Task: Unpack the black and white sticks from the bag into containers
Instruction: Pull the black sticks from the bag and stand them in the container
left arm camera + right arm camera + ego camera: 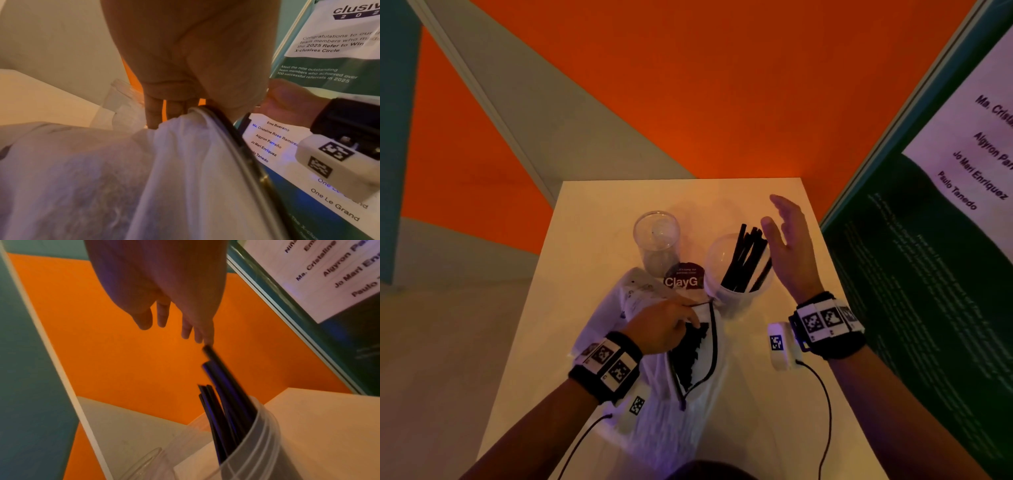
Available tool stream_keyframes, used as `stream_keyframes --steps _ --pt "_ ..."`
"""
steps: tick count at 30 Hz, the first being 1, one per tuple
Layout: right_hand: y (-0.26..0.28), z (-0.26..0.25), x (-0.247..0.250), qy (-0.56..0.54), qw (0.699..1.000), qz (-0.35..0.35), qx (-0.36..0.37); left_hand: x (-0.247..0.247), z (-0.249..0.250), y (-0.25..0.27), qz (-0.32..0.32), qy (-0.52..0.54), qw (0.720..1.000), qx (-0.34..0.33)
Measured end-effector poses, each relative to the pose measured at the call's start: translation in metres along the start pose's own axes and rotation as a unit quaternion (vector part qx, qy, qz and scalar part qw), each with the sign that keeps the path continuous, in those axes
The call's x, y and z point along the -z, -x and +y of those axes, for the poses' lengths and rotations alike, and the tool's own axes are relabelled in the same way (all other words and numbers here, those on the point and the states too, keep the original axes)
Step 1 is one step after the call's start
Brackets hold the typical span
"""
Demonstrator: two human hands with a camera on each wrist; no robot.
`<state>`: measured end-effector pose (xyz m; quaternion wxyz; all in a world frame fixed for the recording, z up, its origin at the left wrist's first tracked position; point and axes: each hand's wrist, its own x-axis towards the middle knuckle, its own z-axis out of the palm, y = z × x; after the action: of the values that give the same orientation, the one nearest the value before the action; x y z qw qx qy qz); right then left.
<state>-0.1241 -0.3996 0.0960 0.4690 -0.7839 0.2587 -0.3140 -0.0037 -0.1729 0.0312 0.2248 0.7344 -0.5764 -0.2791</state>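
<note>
The left hand pinches the rim of the white bag, holding its mouth wide on the table. The right hand hangs spread and empty beside the black sticks standing in the right cup; the left cup holds none. Sticks look light, stiff and smooth: best pinched mid-shaft, several together.

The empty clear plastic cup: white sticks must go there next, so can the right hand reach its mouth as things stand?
Probably yes: the right hand hovers open beside the black sticks, and the empty clear plastic cup stands uncovered.
</note>
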Motion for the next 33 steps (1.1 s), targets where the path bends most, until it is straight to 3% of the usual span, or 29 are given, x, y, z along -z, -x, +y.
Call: stream_keyframes --steps 3,4,6,7,9,11,13,16,20,24,33 --pt "0.016 -0.015 -0.003 0.039 0.995 0.015 0.088 0.004 -0.004 -0.001 0.019 0.009 0.999 0.030" --pt "0.023 -0.020 -0.007 0.043 0.994 -0.020 0.103 0.005 -0.004 0.000 0.025 0.018 0.999 0.041" --pt "0.041 -0.030 -0.020 0.064 0.980 -0.174 0.074 0.006 -0.002 0.000 0.038 0.028 0.998 0.044" --pt "0.049 -0.032 -0.028 0.099 0.955 -0.278 0.041 0.007 -0.001 0.001 0.044 0.029 0.998 0.041" --pt "0.065 -0.029 -0.049 0.211 0.856 -0.472 0.001 0.009 0.003 0.002 0.053 0.035 0.997 0.034" --pt "0.081 -0.020 -0.073 0.298 0.776 -0.556 -0.002 0.011 0.007 0.005 0.053 0.047 0.997 0.041" --pt "0.096 -0.009 -0.095 0.344 0.763 -0.547 -0.009 0.012 0.009 0.007 0.051 0.054 0.996 0.053" --pt "0.114 0.007 -0.120 0.386 0.793 -0.472 -0.009 0.014 0.012 0.010 0.051 0.061 0.995 0.057" --pt "0.123 0.013 -0.139 0.426 0.804 -0.414 -0.012 0.013 0.011 0.013 0.054 0.064 0.995 0.057" --pt "0.123 0.011 -0.146 0.477 0.783 -0.399 -0.030 0.012 0.008 0.014 0.056 0.069 0.995 0.055" --pt "0.125 0.007 -0.150 0.465 0.778 -0.412 -0.092 0.010 0.003 0.015 0.056 0.076 0.994 0.048"
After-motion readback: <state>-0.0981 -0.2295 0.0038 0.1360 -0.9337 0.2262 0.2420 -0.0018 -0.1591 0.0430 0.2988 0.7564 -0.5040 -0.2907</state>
